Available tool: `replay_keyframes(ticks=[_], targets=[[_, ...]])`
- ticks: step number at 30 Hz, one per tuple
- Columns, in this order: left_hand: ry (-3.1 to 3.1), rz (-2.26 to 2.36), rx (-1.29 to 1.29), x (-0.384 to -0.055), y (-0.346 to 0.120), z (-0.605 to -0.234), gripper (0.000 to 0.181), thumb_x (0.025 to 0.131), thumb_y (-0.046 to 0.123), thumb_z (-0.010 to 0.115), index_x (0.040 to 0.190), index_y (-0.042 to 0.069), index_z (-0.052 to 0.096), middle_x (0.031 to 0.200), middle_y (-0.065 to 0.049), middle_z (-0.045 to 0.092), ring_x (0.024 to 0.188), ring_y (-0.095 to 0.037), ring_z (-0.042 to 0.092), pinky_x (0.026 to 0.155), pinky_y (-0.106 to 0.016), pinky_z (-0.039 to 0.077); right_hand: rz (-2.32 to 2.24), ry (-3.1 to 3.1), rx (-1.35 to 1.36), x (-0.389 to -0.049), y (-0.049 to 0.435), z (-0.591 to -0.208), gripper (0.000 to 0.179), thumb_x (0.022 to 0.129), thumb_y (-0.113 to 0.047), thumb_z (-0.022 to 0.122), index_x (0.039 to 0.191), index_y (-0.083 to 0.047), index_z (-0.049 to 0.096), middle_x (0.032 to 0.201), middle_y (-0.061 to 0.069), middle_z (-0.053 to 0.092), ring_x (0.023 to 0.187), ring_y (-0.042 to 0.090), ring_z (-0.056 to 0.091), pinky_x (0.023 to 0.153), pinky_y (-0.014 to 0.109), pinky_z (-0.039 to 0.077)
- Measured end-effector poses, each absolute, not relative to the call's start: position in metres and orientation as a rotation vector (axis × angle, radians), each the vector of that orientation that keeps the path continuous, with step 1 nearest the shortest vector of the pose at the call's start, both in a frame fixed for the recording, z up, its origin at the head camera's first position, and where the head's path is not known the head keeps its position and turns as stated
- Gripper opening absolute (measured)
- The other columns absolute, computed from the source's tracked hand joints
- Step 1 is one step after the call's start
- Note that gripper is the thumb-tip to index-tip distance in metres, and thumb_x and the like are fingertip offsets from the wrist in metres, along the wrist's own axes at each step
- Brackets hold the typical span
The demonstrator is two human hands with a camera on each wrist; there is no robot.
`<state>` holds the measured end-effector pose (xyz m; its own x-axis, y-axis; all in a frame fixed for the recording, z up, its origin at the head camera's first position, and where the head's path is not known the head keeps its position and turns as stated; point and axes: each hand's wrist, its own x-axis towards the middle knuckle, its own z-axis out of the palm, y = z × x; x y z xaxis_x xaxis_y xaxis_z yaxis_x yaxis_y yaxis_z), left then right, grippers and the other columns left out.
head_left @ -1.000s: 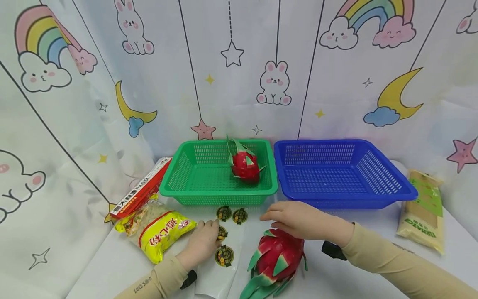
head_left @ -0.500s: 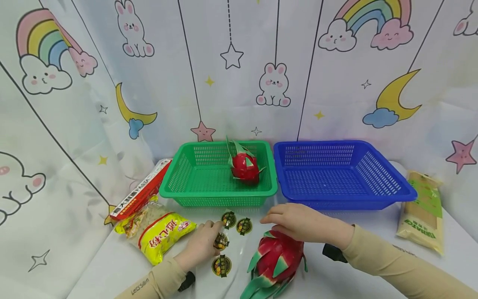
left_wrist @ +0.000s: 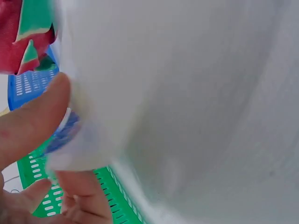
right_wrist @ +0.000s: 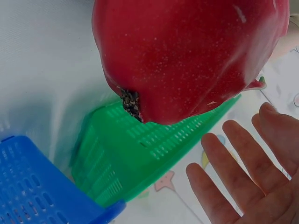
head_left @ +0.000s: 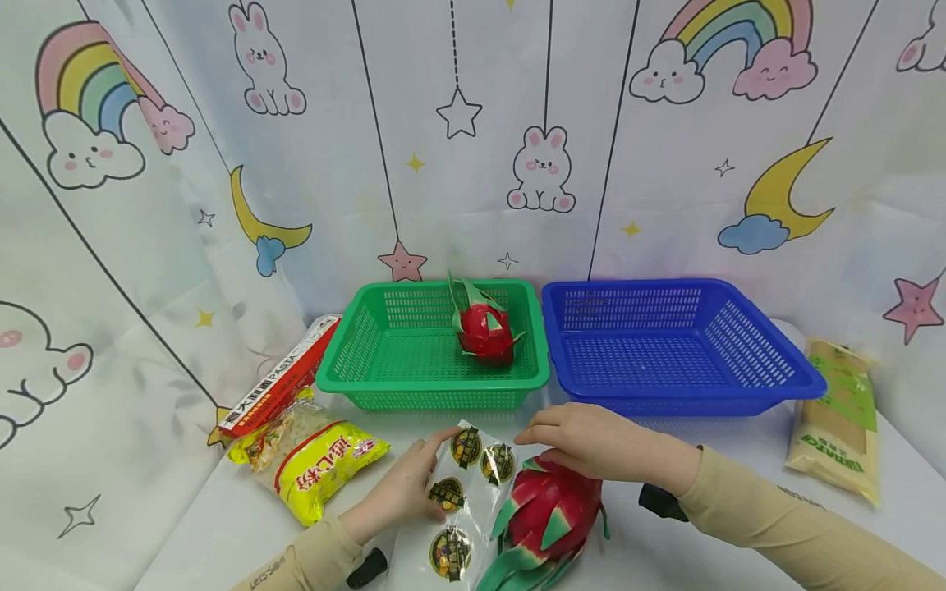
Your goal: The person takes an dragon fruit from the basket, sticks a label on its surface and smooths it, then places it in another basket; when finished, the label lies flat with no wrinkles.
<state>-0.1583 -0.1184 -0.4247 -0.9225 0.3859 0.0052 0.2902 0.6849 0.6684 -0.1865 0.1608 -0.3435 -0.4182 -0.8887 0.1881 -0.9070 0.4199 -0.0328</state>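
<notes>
A clear-and-white plastic bag (head_left: pixel 473 513) with several round black labels stands partly raised off the table in the head view. My left hand (head_left: pixel 408 484) holds its left edge, thumb below and fingers above; the left wrist view shows the bag's pale, blurred underside between thumb (left_wrist: pixel 39 116) and fingers. Right of the bag lies a red dragon fruit (head_left: pixel 550 509) with green leaf tips. My right hand (head_left: pixel 594 437) hovers at its far end, fingers extended. In the right wrist view the fruit's red end (right_wrist: pixel 187 56) appears apart from the spread fingers (right_wrist: pixel 229 163).
A green basket (head_left: pixel 432 384) at the back contains another dragon fruit (head_left: pixel 485 328). Beside it stands a blue basket (head_left: pixel 687 394). A yellow noodle bag (head_left: pixel 318 460) and a red pasta box (head_left: pixel 281 377) lie left; a beige-and-green packet (head_left: pixel 838 419) lies right.
The plastic bag has lifted and tilted, its labels shifting toward the camera. My left hand has spread its thumb and fingers along the bag's edge. The right hand has stayed over the dragon fruit.
</notes>
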Motion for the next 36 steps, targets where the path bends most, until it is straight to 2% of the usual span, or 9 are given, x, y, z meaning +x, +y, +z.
replay_keyframes(ticks=[4,7,9,13,16,20,27,36], targets=[[2.705,1.151,0.566,-0.159,-0.12,-0.424,0.111,0.051,-0.001,0.085,0.144,0.013,0.026,0.075,-0.001,0.053,0.06,-0.009,0.045,0.054,-0.023,0.041,0.197,-2.499,1.618,-0.187,0.162,-0.343,0.028,0.084,-0.017,0.067,0.112,-0.019,0.064,0.102,-0.007,0.065,0.092,0.008,0.061,0.079,0.024,0.052],[2.68,1.183,0.556,-0.159,-0.121,-0.422,0.1,0.059,0.003,0.083,0.142,0.008,0.028,0.069,0.001,0.057,0.056,-0.006,0.046,0.053,-0.023,0.04,0.198,-2.486,1.62,-0.187,0.162,-0.343,0.029,0.083,-0.017,0.068,0.111,-0.019,0.064,0.101,-0.007,0.065,0.092,0.008,0.061,0.078,0.024,0.052],[2.639,1.22,0.539,-0.158,-0.121,-0.419,0.085,0.065,0.005,0.081,0.137,0.005,0.036,0.073,-0.002,0.061,0.06,-0.007,0.051,0.055,-0.023,0.043,0.197,-2.496,1.616,-0.187,0.162,-0.342,0.029,0.083,-0.017,0.068,0.112,-0.019,0.064,0.102,-0.007,0.065,0.092,0.008,0.061,0.079,0.024,0.052],[2.557,1.278,0.508,-0.154,-0.12,-0.413,0.043,0.074,0.013,0.076,0.113,0.003,0.058,0.086,-0.007,0.067,0.071,-0.012,0.06,0.059,-0.026,0.048,0.196,-2.529,1.605,-0.186,0.161,-0.341,0.029,0.084,-0.019,0.067,0.113,-0.019,0.064,0.103,-0.007,0.065,0.094,0.008,0.061,0.08,0.025,0.052],[2.502,1.358,0.468,-0.152,-0.118,-0.406,0.027,0.078,0.016,0.071,0.1,0.002,0.065,0.089,-0.011,0.069,0.072,-0.014,0.063,0.059,-0.026,0.05,0.192,-2.539,1.602,-0.186,0.161,-0.34,0.029,0.085,-0.02,0.067,0.114,-0.02,0.063,0.104,-0.007,0.065,0.095,0.009,0.061,0.081,0.025,0.052],[2.458,1.498,0.387,-0.151,-0.116,-0.394,0.029,0.083,0.017,0.066,0.106,-0.001,0.064,0.093,-0.015,0.069,0.072,-0.015,0.065,0.06,-0.027,0.052,0.19,-2.536,1.603,-0.186,0.16,-0.339,0.029,0.085,-0.02,0.067,0.114,-0.02,0.063,0.104,-0.007,0.065,0.095,0.008,0.061,0.081,0.024,0.052],[2.363,1.777,0.32,-0.153,-0.114,-0.381,0.034,0.09,0.018,0.058,0.119,0.001,0.057,0.111,-0.018,0.064,0.09,-0.021,0.065,0.074,-0.03,0.052,0.216,-2.53,1.606,-0.185,0.159,-0.336,0.028,0.085,-0.021,0.066,0.113,-0.019,0.064,0.104,-0.006,0.065,0.095,0.009,0.061,0.081,0.024,0.052],[2.23,2.025,0.202,-0.155,-0.1,-0.37,0.036,0.091,0.022,0.057,0.122,0.005,0.053,0.112,-0.016,0.064,0.091,-0.022,0.065,0.075,-0.031,0.053,0.255,-2.453,1.636,-0.185,0.155,-0.332,0.03,0.084,-0.019,0.067,0.114,-0.017,0.063,0.105,-0.005,0.065,0.095,0.009,0.062,0.081,0.023,0.052]])
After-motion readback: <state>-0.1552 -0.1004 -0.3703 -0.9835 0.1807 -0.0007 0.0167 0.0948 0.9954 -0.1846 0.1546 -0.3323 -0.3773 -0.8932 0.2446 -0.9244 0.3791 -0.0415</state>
